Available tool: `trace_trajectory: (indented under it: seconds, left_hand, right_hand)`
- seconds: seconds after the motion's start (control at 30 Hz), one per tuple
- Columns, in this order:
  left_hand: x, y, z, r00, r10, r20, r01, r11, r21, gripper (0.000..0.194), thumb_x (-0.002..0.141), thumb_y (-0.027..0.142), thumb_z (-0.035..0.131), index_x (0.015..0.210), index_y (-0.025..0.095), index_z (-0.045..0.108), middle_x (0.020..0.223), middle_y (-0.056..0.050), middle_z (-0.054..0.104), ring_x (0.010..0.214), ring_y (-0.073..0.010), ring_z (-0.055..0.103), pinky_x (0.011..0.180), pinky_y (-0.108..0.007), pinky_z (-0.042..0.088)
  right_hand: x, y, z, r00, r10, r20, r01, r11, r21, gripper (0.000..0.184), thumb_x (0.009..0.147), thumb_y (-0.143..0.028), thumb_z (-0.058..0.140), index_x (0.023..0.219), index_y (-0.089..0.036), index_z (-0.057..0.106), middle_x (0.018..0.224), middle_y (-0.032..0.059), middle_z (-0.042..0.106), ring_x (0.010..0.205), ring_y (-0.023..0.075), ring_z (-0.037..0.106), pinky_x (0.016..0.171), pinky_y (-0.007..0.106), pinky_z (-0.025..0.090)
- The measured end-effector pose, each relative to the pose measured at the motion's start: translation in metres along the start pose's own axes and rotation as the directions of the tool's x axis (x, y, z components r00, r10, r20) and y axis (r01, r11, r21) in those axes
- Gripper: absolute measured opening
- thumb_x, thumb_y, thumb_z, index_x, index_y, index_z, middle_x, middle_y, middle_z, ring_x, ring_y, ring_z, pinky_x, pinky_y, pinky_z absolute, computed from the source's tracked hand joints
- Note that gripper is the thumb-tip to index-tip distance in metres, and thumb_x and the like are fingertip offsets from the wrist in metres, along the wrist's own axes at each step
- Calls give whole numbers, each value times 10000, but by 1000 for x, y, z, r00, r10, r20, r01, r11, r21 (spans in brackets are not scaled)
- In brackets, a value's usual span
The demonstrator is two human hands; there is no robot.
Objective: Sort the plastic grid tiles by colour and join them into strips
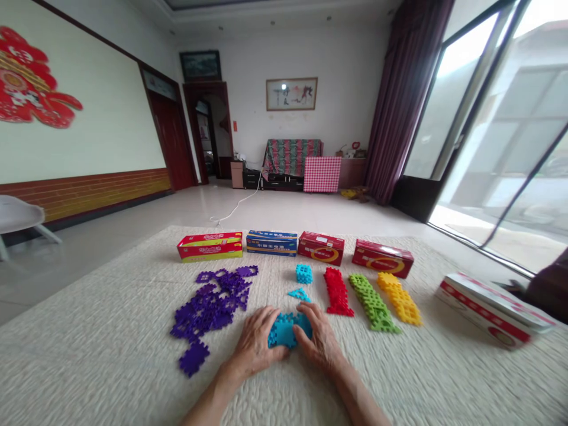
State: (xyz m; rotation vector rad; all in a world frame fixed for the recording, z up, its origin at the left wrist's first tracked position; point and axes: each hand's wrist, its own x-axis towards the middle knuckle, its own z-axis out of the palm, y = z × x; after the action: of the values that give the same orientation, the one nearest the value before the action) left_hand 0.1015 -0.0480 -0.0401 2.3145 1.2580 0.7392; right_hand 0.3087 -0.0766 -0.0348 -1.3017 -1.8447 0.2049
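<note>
My left hand [257, 340] and my right hand [319, 337] are both wrapped round a flat cluster of light blue interlocking plastic tiles [286, 330] on the cream mat [110, 355]. Just beyond lie a loose blue triangle piece [299, 294] and a small blue cube of tiles [304, 273]. A spread of purple tiles [213, 305] lies left of my hands. To the right lie a red row of tiles [337, 291], a green row [373, 302] and a yellow row [399, 297].
Several cardboard boxes stand in a line at the mat's far edge: a yellow and red box [210, 246], a blue box [271, 242], two red boxes [321, 247] [382, 258]. A larger box [488, 307] lies at right. A white chair [20, 219] stands at left.
</note>
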Motion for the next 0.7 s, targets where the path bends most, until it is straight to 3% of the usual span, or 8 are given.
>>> trace_trajectory:
  seconds: [0.2, 0.33, 0.5, 0.7]
  left_hand:
    - [35, -5, 13, 992, 125, -10, -126, 984, -127, 655, 661, 294, 695, 1301, 248, 561, 1397, -99, 517, 1283, -299, 475, 1106, -444, 370]
    - [58, 1, 11, 988, 154, -21, -154, 958, -240, 613, 686, 303, 686, 1284, 219, 579, 1365, -112, 548, 1278, -296, 481, 1108, -438, 363]
    - [83, 7, 7, 996, 84, -26, -87, 895, -438, 476, 792, 373, 609, 1246, 228, 610, 1307, -91, 602, 1236, -269, 527, 1080, -401, 392]
    - [113, 6, 10, 998, -57, -28, 28, 792, -610, 404, 802, 436, 591, 1131, 221, 684, 1172, -84, 688, 1093, -260, 623, 964, -360, 479]
  right_hand:
    - [0, 0, 0, 999, 14, 39, -16, 999, 51, 318, 846, -242, 552, 1161, -203, 544, 1195, 98, 600, 1132, 240, 565, 1004, 434, 449]
    - [1, 3, 2, 998, 64, -20, -62, 995, 82, 307, 861, -248, 540, 1166, -214, 550, 1211, 94, 600, 1139, 231, 572, 993, 400, 465]
    - [3, 9, 4, 982, 134, -133, -124, 989, 85, 336, 872, -277, 517, 1200, -212, 554, 1260, 107, 581, 1170, 239, 568, 978, 386, 487]
    - [2, 11, 5, 980, 145, -134, -138, 989, 60, 376, 864, -289, 534, 1233, -221, 538, 1324, 115, 546, 1221, 257, 537, 1002, 404, 475]
